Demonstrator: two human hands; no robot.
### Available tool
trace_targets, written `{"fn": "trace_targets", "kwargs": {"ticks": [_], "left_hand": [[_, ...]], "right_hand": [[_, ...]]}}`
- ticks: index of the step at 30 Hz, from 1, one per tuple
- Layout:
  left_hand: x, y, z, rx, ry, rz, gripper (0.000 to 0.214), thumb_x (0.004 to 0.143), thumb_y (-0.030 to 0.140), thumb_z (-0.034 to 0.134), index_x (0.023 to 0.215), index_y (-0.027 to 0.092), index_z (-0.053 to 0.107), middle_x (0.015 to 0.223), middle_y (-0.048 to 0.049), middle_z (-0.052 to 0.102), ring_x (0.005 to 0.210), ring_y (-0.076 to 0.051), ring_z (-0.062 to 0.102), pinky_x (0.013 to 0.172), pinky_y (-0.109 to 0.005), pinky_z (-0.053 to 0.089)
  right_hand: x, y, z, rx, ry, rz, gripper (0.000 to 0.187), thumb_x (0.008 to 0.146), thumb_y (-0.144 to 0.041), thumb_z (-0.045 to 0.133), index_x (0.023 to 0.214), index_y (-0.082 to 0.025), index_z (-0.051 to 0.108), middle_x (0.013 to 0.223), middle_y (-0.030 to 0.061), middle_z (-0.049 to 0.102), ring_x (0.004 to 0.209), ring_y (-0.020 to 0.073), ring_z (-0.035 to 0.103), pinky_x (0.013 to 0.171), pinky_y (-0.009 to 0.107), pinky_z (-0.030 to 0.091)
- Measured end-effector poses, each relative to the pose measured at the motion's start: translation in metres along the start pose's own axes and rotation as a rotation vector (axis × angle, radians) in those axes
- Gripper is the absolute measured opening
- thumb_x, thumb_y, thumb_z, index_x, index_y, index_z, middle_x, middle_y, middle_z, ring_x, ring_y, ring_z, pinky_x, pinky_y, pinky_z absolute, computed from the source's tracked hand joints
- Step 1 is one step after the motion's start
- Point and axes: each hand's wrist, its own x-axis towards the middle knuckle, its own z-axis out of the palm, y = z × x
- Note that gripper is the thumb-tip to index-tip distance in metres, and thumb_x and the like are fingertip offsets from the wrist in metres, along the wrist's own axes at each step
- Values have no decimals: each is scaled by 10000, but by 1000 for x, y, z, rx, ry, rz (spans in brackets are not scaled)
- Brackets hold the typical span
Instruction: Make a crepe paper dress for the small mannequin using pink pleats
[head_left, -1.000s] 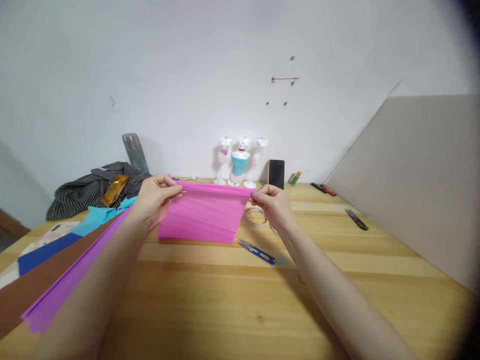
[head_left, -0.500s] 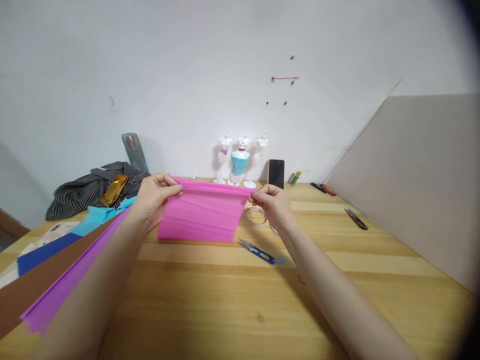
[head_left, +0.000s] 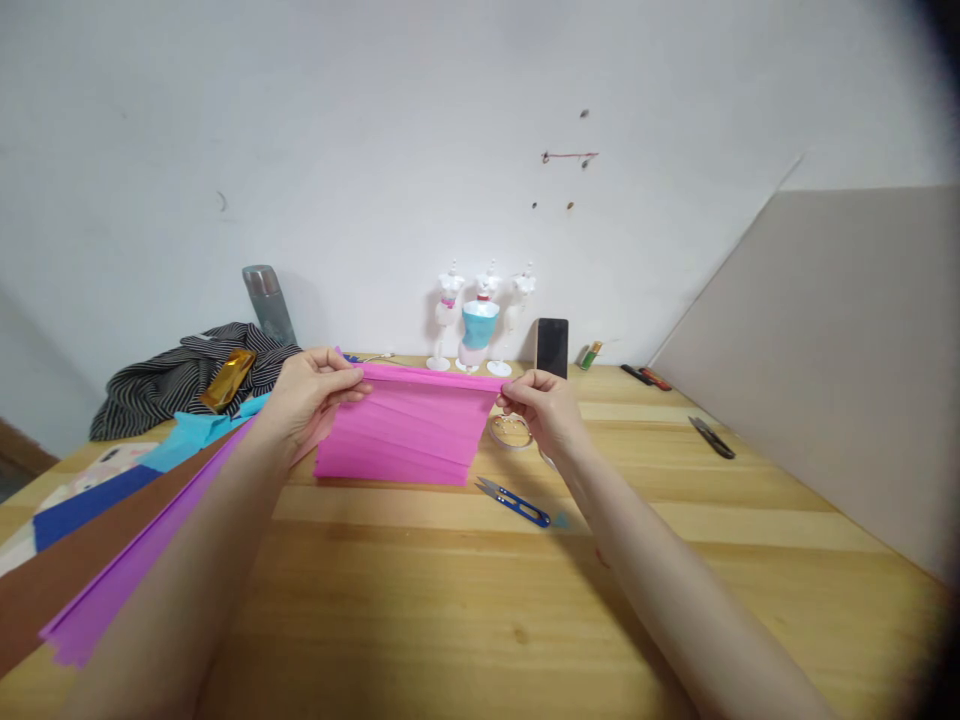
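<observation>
A sheet of bright pink crepe paper (head_left: 409,430) hangs between my two hands, its top edge folded over into a narrow band and drawn nearly straight. My left hand (head_left: 319,395) pinches the band's left end between thumb and fingers. At the right end, my right hand (head_left: 540,400) grips the corner with thumb and fingertips. Below the paper's lower right corner lie blue thread snips (head_left: 514,502) on the table. A round clear case with small beads (head_left: 511,432) is close by my right hand, partly behind it.
Three small white mannequins (head_left: 480,325) stand by the wall beside a black phone (head_left: 553,347). A green thread spool (head_left: 591,355) and dark snips (head_left: 711,437) are on the right. Leftward are a bottle (head_left: 268,305), striped cloth (head_left: 176,385), and brown (head_left: 97,530) and purple sheets (head_left: 127,570).
The pink paper's top band has dipped slightly, showing more of the table behind it near my left hand. Both hands keep their hold and have barely moved.
</observation>
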Motion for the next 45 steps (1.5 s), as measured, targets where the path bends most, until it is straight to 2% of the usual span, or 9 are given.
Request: {"fn": "trace_targets", "kwargs": {"ticks": [5,14,19,24,30,34,41,45], "left_hand": [[-1,4,-1,27,-28,-83,254,550,170,807,593,130,560,519,-49,652,526,-161,681,463,-166,514],[-2,5,-1,-6,-17,-90,256,542,146,808,574,136,554,523,-29,634,554,-155,689,521,-172,548],[-1,2,-2,-37,-16,-56,261,518,131,804,540,142,545,500,6,585,573,-157,692,562,-184,564],[0,-1,-2,-48,-15,5,274,498,133,807,524,142,535,489,27,569,510,-106,644,600,-193,565],[-2,2,2,-27,-3,40,302,475,156,825,552,146,534,495,12,606,499,-119,648,563,-196,540],[-3,3,3,52,-15,77,309,492,195,840,604,143,558,561,-28,665,589,-160,693,608,-219,546],[-1,1,4,79,8,154,259,532,189,814,611,142,571,580,-31,684,564,-132,673,607,-209,533],[-1,3,2,72,-31,145,263,528,193,825,601,141,578,574,-25,675,568,-125,667,593,-193,521]], "right_hand": [[-1,0,0,-16,-2,17,285,517,-255,848,498,-172,576,502,24,651,450,105,563,460,216,453],[1,2,0,-22,-8,17,256,530,-233,828,494,-177,581,506,22,651,447,103,561,448,213,453],[-1,-1,1,-41,-9,18,285,526,-249,838,484,-175,565,500,24,646,443,101,560,455,215,450],[-4,-4,4,-36,-15,21,284,524,-255,837,481,-175,568,498,21,639,449,103,557,464,224,454],[-1,-1,2,-35,-2,6,257,520,-243,825,489,-181,577,513,23,651,452,107,550,446,226,443],[0,0,1,-39,10,-39,243,531,-244,808,500,-190,573,514,12,648,454,108,547,456,233,446],[-2,0,3,-115,39,-171,218,584,-233,773,518,-203,566,521,1,651,477,115,555,494,247,454],[-2,1,3,-118,41,-190,213,586,-225,776,525,-204,574,526,-1,655,484,120,556,498,250,454]]}}
